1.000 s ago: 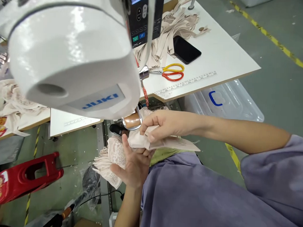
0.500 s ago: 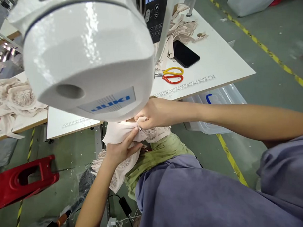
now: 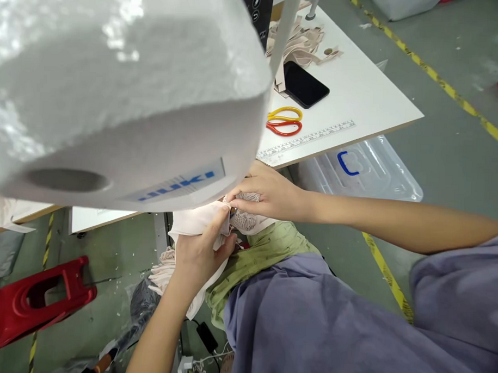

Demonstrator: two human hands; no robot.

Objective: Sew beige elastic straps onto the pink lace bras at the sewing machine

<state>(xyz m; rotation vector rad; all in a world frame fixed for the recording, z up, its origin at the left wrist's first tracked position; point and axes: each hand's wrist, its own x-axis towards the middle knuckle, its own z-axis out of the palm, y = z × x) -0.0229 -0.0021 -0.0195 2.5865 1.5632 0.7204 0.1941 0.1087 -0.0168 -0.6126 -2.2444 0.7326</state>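
Observation:
A pale pink fabric piece with lace parts (image 3: 199, 220) lies just below the white sewing machine head (image 3: 153, 123), its lower end hanging down at my lap. My left hand (image 3: 200, 255) pinches the fabric between thumb and fingers. Close beside it, my right hand (image 3: 273, 194) has thumb and fingers pressed together on the lace part of the same fabric. A small metallic thing shows between the two hands, too small to make out. The machine's needle area is hidden behind its head.
On the white table (image 3: 374, 98) lie a black phone (image 3: 305, 85), scissors with yellow and red handles (image 3: 284, 128) and fabric strips (image 3: 303, 44). A clear plastic box (image 3: 368, 169) stands below the table edge. A red stool (image 3: 36, 299) is at the lower left.
The machine head looks larger and closer. My right hand has turned and shifted slightly right and down, its grip now on the lace; my left hand has barely moved.

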